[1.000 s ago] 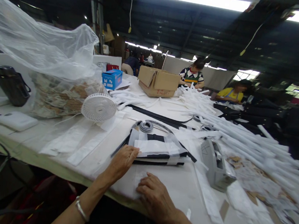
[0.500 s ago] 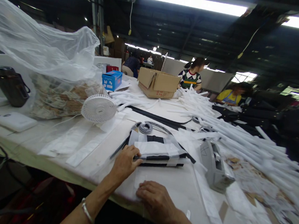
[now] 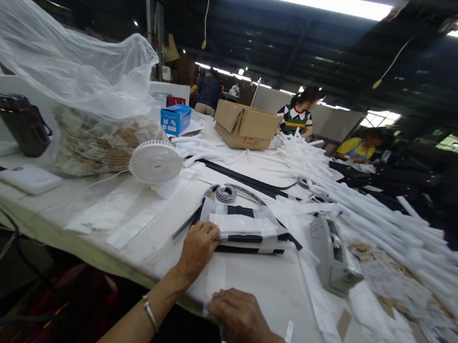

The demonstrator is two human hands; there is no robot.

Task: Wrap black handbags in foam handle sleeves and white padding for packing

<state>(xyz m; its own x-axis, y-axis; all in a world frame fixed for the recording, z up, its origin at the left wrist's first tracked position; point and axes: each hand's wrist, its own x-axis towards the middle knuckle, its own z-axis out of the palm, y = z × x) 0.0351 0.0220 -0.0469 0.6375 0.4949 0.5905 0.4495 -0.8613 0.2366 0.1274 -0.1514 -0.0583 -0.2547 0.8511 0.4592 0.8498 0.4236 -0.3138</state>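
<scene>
A flat black bag (image 3: 248,225) lies on the table, partly covered with white wrapping sheet and with its wrapped handle arched behind it. My left hand (image 3: 200,247) grips the bag's near left edge, fingers curled over it. Closer to me, at the table's front edge, my right hand (image 3: 242,317) is closed on the near end of a translucent strip (image 3: 217,274). That strip runs along the tabletop from the bag's near side down to my right fingers. On top of the bag's far side rests a coil of grey cord (image 3: 225,193).
Right of the bag stands a grey tape dispenser (image 3: 332,256), with white foam tubes (image 3: 387,226) piled beyond. A white fan (image 3: 156,162), a plastic bag of packets (image 3: 97,141) and a dark flask (image 3: 21,125) stand left. A cardboard box (image 3: 248,127) and co-workers are behind.
My right hand has drawn slightly toward me, and the translucent strip now shows stretched between the bag and its fingers. My left hand stays at the bag's edge. The camera view has shifted slightly.
</scene>
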